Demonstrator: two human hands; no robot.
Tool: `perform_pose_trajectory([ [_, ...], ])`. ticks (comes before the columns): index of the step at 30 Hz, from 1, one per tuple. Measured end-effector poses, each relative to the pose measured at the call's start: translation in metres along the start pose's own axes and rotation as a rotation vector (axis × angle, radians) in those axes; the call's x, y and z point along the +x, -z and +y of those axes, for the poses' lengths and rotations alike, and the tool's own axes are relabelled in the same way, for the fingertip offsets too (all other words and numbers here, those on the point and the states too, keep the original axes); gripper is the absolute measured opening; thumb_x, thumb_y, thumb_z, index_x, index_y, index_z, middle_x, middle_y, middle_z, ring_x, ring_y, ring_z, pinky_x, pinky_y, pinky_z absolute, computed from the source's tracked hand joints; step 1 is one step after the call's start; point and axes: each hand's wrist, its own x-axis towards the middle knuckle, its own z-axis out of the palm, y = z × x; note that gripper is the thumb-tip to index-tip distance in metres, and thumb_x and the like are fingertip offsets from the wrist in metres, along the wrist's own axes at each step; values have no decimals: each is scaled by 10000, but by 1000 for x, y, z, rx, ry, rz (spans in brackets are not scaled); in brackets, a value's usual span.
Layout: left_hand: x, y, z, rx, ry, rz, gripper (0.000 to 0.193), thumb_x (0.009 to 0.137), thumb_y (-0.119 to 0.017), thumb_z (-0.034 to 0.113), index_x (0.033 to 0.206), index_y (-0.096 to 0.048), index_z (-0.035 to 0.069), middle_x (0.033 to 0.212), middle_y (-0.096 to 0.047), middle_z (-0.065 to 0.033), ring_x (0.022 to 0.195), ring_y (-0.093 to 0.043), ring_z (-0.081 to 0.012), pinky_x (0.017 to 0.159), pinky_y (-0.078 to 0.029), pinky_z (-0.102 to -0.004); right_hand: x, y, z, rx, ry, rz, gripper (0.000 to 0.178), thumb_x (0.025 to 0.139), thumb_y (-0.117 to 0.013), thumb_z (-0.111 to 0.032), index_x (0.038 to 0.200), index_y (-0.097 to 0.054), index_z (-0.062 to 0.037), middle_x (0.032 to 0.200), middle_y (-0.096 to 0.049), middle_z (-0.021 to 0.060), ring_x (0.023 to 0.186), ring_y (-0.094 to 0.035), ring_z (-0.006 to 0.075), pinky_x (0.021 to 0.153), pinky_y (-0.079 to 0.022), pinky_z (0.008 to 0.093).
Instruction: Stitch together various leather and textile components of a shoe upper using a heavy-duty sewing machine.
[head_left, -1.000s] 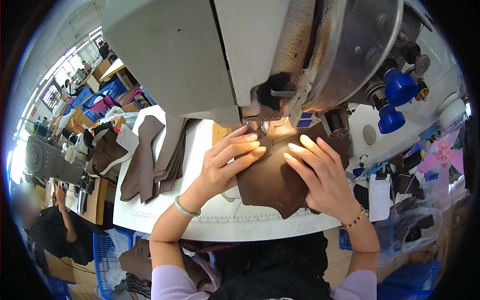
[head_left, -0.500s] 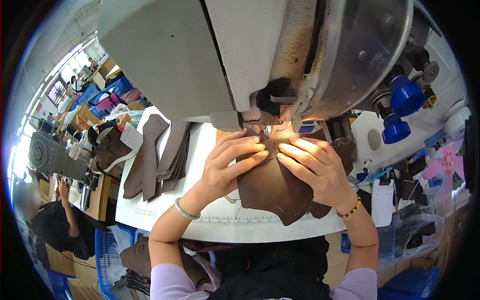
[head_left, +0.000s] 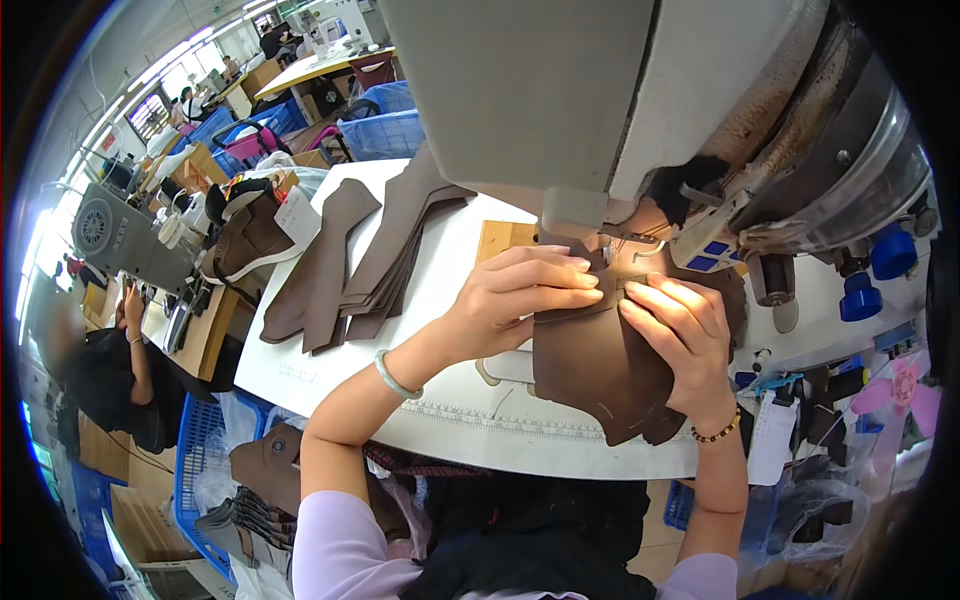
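A brown leather piece (head_left: pixel 600 370) lies on the white sewing table, its far part under the needle area of a large sewing machine (head_left: pixel 520 90). My left hand (head_left: pixel 525 300), fingers close together, holds the piece along its left edge near the presser foot (head_left: pixel 604 248). On the other side, my right hand (head_left: pixel 682 335) presses its bent fingers onto the same leather, fingertips just right of the foot. A small gap separates the two sets of fingertips. The undersides of both hands are hidden, and a lamp lights the leather between them.
Several flat brown leather pieces (head_left: pixel 390 260) lie stacked on the table's left. A brown shoe (head_left: pixel 250 235) with a white tag stands beyond them. A blue basket (head_left: pixel 200 450) is at lower left, near a seated person (head_left: pixel 110 370). A pink fan (head_left: pixel 900 390) is at right.
The whole view has swung left, so the machine, table and hands appear farther right. Both hands stay on the leather by the presser foot, with little visible shift against it.
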Motion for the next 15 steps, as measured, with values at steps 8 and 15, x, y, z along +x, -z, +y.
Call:
perform_pose_trajectory([
  [8,6,2,0,235,-155,5,237,754,-696,153,975,-740,79,995,-690,-62,963,-675,-246,904,-559,-398,-7,20,6,154,-124,-221,507,677,-553,18,1164,-642,-91,1209,-613,29,1061,-585,211,927,-427,372],
  [15,7,-1,-1,243,-171,18,198,751,-700,155,928,-741,78,963,-698,-60,950,-685,-245,901,-568,-424,6,35,26,1180,-923,100,262,945,-485,-140,1069,-544,83,938,-635,161,758,-678,259,700,-540,302],
])
